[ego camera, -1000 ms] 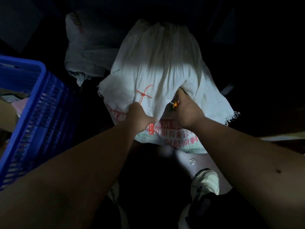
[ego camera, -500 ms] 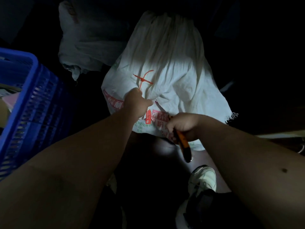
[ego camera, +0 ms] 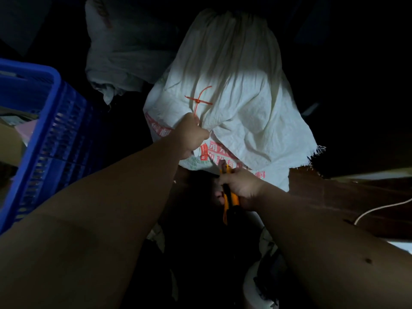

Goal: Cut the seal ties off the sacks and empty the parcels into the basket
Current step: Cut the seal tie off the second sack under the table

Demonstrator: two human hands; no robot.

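A white woven sack with red print stands in front of me, lit across its middle. A red seal tie sticks up from its bunched fabric. My left hand is shut on the sack's fabric just below that tie, at the tie's lower end. My right hand is lower and nearer, shut on an orange and black utility knife that points up toward the sack's lower edge. The blue plastic basket stands at the left.
A second pale sack lies behind the first at the upper left. Cardboard and parcels show inside the basket. A pale cord crosses a dark wooden surface at the right. My white shoe is at the bottom.
My right hand drew back from the sack's folds with the knife and now holds it low near the sack's bottom edge. My left hand kept its grip by the tie.
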